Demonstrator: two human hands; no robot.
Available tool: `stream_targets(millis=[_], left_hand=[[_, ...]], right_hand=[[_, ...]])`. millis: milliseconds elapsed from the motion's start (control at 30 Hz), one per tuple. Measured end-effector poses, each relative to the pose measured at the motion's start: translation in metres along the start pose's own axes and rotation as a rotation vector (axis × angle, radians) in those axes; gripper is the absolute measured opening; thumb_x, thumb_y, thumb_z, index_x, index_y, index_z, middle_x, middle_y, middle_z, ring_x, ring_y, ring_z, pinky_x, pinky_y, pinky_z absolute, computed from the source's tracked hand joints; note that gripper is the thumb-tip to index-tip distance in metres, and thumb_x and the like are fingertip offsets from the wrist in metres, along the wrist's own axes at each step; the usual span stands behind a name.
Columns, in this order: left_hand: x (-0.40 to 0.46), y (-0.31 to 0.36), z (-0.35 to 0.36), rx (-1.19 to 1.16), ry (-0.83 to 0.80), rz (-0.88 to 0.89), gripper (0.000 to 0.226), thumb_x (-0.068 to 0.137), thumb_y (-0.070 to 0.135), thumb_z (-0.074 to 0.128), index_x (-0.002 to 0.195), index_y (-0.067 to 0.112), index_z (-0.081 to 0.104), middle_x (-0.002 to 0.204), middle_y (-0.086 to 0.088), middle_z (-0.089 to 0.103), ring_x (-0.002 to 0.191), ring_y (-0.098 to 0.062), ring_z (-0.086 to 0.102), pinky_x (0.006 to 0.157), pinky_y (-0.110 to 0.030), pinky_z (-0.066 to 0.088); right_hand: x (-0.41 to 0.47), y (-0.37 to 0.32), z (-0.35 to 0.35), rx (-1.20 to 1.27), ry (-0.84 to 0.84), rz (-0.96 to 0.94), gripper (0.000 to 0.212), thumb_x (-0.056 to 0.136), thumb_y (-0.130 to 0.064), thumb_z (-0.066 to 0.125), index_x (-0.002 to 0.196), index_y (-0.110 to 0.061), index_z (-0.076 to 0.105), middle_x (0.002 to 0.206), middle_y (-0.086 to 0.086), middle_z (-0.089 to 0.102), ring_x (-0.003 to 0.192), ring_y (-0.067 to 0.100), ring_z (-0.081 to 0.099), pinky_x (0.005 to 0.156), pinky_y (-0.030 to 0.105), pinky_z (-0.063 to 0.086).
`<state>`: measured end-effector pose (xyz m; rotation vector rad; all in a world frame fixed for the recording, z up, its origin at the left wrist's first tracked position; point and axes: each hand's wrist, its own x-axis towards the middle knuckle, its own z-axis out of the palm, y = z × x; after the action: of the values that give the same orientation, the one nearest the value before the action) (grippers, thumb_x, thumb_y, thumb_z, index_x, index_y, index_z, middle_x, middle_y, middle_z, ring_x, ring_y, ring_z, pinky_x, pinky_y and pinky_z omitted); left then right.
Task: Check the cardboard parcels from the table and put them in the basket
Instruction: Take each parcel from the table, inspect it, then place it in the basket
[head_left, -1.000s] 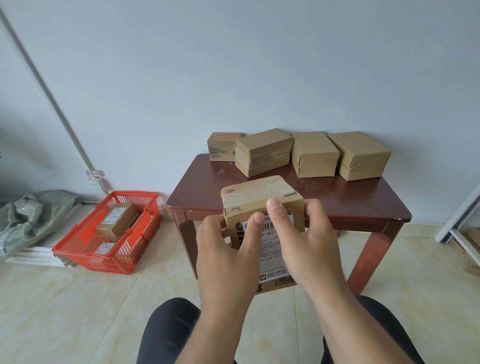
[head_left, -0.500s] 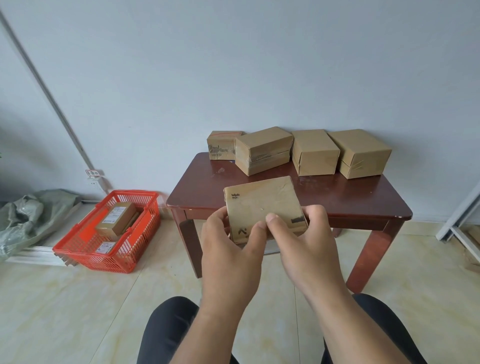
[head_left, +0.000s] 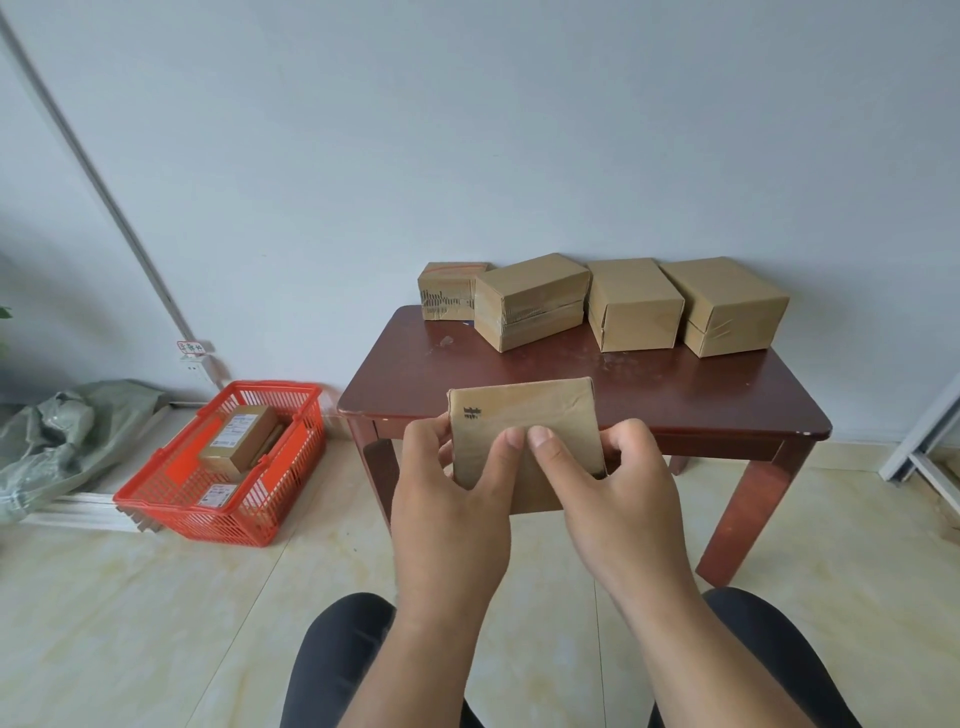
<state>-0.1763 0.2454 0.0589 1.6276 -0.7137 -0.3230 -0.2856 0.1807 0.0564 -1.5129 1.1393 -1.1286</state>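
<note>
The person sat facing a small dark red-brown table pushed against a plain pale wall. Both hands were up in front of the table's near edge, holding one cardboard parcel between them, its broad plain face turned toward the person, a small dark print near its upper left corner. The left hand gripped the parcel's left side, thumb laid across the front; the right hand gripped the right side, thumb pressed on the front just beside the left thumb. The parcel hung in the air, clear of the tabletop.

Along the back of the table, close to the wall, four more parcels stood in a row: a small one with dark printing at the left, then three larger plain ones, each just beside its neighbour. The tabletop looked scuffed, with pale specks and a chipped right corner.

On the pale tiled floor to the left sat a red basket near the wall, holding a labelled parcel and at least one more label showing below it. Further left lay a crumpled grey-green sack. A thin white conduit ran slantwise down the wall to a socket. A white frame leaned at the right edge. The person's dark trousers showed at the bottom.
</note>
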Motion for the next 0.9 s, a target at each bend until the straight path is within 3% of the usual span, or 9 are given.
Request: stream_targets(millis=[133,233,300,400,533,633,733,833,900], left_hand=[[-0.006,-0.002,0.002,-0.005,-0.021,0.01,0.045,0.085,0.047,0.082,0.12,0.032,0.057,0.113,0.021,0.067,0.098,0.018,0.061,0.072,-0.01,0.051],[-0.005,-0.003,0.003,-0.017,-0.026,0.025,0.046,0.087,0.041,0.082,0.123,0.032,0.055,0.116,0.021,0.065,0.102,0.02,0.058,0.074,-0.005,0.049],[-0.002,-0.002,0.002,-0.039,-0.03,0.026,0.048,0.089,0.043,0.079,0.129,0.035,0.055,0.118,0.02,0.066,0.108,0.011,0.061,0.081,-0.013,0.054],[0.005,0.0,0.0,-0.047,-0.033,0.044,0.065,0.089,0.053,0.075,0.146,0.033,0.052,0.128,0.026,0.058,0.122,0.003,0.056,0.103,-0.032,0.053],[0.003,0.001,-0.001,-0.037,-0.034,0.054,0.053,0.087,0.056,0.074,0.135,0.042,0.056,0.126,0.026,0.055,0.12,0.002,0.057,0.104,-0.036,0.054],[-0.001,0.0,-0.002,-0.027,-0.036,0.047,0.038,0.087,0.055,0.075,0.117,0.057,0.052,0.125,0.025,0.057,0.116,0.006,0.057,0.097,-0.029,0.054],[-0.005,-0.004,-0.001,-0.036,-0.031,0.034,0.041,0.087,0.052,0.076,0.123,0.053,0.055,0.128,0.023,0.059,0.116,0.008,0.056,0.09,-0.021,0.052],[-0.007,-0.007,0.0,-0.045,-0.023,0.033,0.051,0.086,0.05,0.078,0.132,0.047,0.056,0.13,0.021,0.061,0.118,0.007,0.057,0.096,-0.029,0.054],[-0.007,-0.008,0.001,-0.047,-0.023,0.037,0.05,0.086,0.049,0.079,0.13,0.048,0.056,0.128,0.024,0.06,0.119,0.009,0.057,0.098,-0.031,0.054]], right_hand=[[0.001,0.002,0.0,0.0,-0.011,0.0,0.039,0.084,-0.057,0.078,0.101,-0.026,0.06,0.088,-0.013,0.07,0.079,-0.009,0.065,0.055,0.012,0.049],[-0.001,0.005,0.0,-0.019,-0.006,-0.034,0.035,0.084,-0.061,0.074,0.102,-0.033,0.063,0.096,-0.012,0.072,0.084,0.0,0.068,0.064,0.02,0.052],[-0.003,0.007,-0.001,-0.052,0.006,-0.072,0.037,0.083,-0.066,0.071,0.099,-0.034,0.062,0.098,-0.012,0.071,0.087,0.004,0.067,0.065,0.023,0.054],[-0.008,0.005,0.001,-0.069,0.001,-0.099,0.047,0.077,-0.075,0.065,0.099,-0.034,0.059,0.101,-0.013,0.068,0.091,0.006,0.067,0.063,0.024,0.059],[-0.009,0.005,0.002,-0.05,0.004,-0.082,0.048,0.075,-0.074,0.067,0.098,-0.033,0.058,0.099,-0.012,0.069,0.091,0.008,0.069,0.065,0.033,0.064],[-0.004,0.002,0.002,-0.045,0.022,-0.06,0.042,0.08,-0.067,0.073,0.092,-0.029,0.059,0.094,-0.01,0.07,0.086,0.007,0.067,0.062,0.029,0.057],[0.0,-0.002,0.001,-0.046,0.028,-0.032,0.048,0.079,-0.072,0.073,0.088,-0.027,0.057,0.09,-0.008,0.069,0.083,0.007,0.065,0.061,0.026,0.047],[0.0,-0.006,0.0,-0.039,0.007,0.019,0.056,0.073,-0.079,0.064,0.092,-0.027,0.057,0.092,-0.012,0.068,0.082,-0.003,0.064,0.054,0.013,0.044],[-0.001,-0.004,0.0,0.003,-0.007,0.058,0.052,0.079,-0.075,0.065,0.097,-0.027,0.057,0.093,-0.014,0.068,0.081,-0.008,0.062,0.052,0.009,0.044]])
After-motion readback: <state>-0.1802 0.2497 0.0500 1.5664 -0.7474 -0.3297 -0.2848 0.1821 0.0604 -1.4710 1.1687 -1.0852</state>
